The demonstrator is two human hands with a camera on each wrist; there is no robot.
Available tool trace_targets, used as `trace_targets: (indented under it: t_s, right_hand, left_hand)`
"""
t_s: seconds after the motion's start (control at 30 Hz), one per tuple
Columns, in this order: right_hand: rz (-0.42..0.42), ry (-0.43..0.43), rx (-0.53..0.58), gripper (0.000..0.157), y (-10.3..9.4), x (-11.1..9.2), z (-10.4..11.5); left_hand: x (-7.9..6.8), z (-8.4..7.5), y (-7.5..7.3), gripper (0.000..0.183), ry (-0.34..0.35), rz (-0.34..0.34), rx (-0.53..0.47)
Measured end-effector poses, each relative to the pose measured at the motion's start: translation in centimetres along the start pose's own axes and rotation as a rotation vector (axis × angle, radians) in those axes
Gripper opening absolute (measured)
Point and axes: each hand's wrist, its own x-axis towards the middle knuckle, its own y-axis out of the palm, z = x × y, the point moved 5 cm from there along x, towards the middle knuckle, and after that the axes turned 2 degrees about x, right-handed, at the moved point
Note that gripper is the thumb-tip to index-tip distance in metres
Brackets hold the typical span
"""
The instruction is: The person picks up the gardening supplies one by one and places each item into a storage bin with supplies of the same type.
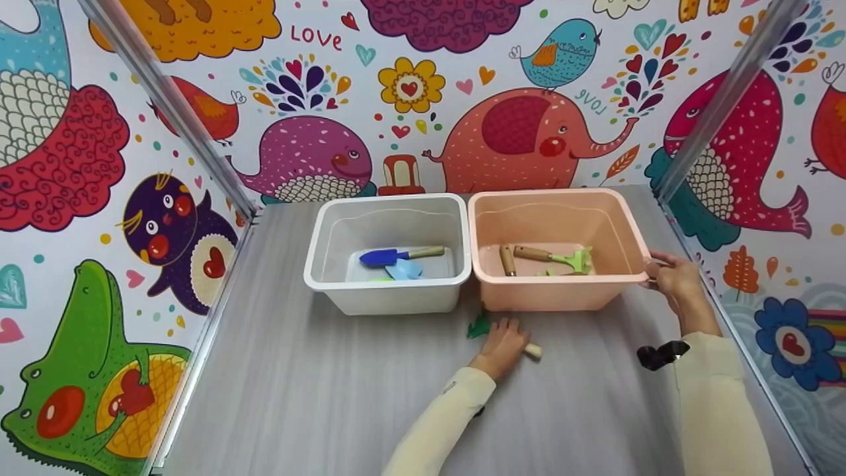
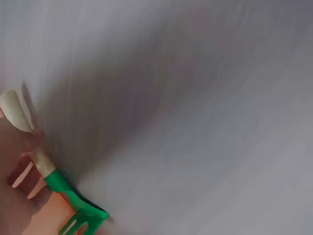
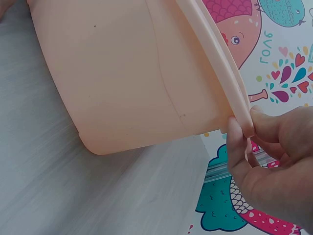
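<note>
My left hand [image 1: 505, 348] grips the pale wooden handle of a small green hand rake [image 1: 478, 326], just in front of the peach bin. In the left wrist view the fingers curl round the handle, and the slotted green head [image 2: 84, 215] points down and right. My right hand [image 3: 274, 147] pinches the rim of the peach bin [image 3: 112, 78] between thumb and fingers, at its right side. Inside that bin lie a light-green rake [image 1: 576, 260] with a wooden handle and another wooden handle [image 1: 507, 260], its far end partly hidden by the front wall.
Beside the peach bin stands a white bin [image 1: 390, 297] holding a blue trowel [image 1: 383, 257] and a light-blue tool head [image 1: 404, 270]. Both bins sit on a grey wood-grain table [image 1: 284, 383]. Patterned walls with metal corner posts [image 1: 727, 99] enclose the back and sides.
</note>
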Motion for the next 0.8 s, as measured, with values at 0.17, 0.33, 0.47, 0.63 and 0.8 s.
trace_targets:
  t_s: [0.17, 0.33, 0.47, 0.63, 0.8]
  right_hand:
    - [-0.010, -0.009, -0.026, 0.058, 0.1, -0.1, 0.0]
    - [-0.009, -0.019, -0.025, 0.058, 0.2, 0.0, 0.1]
    - [-0.012, -0.008, -0.021, 0.058, 0.1, 0.1, 0.0]
    - [-0.010, -0.003, -0.010, 0.058, 0.0, 0.2, 0.0]
    - [-0.006, -0.006, -0.011, 0.058, 0.0, 0.2, 0.0]
  left_hand:
    - [-0.1, 0.4, -0.3, 0.016, 0.007, -0.043, -0.018]
    - [-0.2, 0.9, -0.5, 0.016, 0.004, -0.113, -0.061]
    - [-0.2, 1.0, -0.8, 0.017, 0.004, -0.111, -0.099]
    - [0.0, 0.9, -1.4, 0.019, -0.006, -0.021, -0.174]
    - [0.3, 1.0, -2.4, 0.025, -0.028, 0.025, -0.287]
